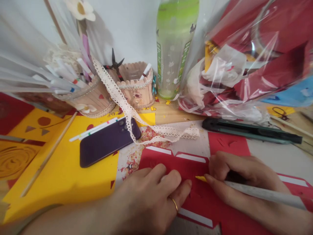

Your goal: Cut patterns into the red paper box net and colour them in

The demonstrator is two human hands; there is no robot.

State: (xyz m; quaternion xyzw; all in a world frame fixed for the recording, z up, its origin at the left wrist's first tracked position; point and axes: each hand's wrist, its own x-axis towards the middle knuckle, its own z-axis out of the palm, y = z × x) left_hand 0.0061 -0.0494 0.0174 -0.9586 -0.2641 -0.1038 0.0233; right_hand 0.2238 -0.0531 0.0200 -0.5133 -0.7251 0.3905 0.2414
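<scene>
My left hand [156,192], with a gold ring on one finger, lies on a piece of red card [181,166] and presses it down, its fingers slightly bent. White strips line the card's edge tabs. My right hand [244,176] is closed around a slim pen-like tool [264,192] with a pale grey barrel. A yellow tip pokes out at the fingertips and meets the red card just right of my left fingers. I cannot tell whether that yellow bit belongs to the tool or is a paper scrap.
Behind the hands lie a dark phone [107,143], lace ribbon [117,94] and a green-black cutter [251,130]. Yellow card [61,163] spreads on the left. Two stick-covered holders [137,91], a green-topped bottle [171,49] and a clear bag of scraps [244,75] stand along the wall.
</scene>
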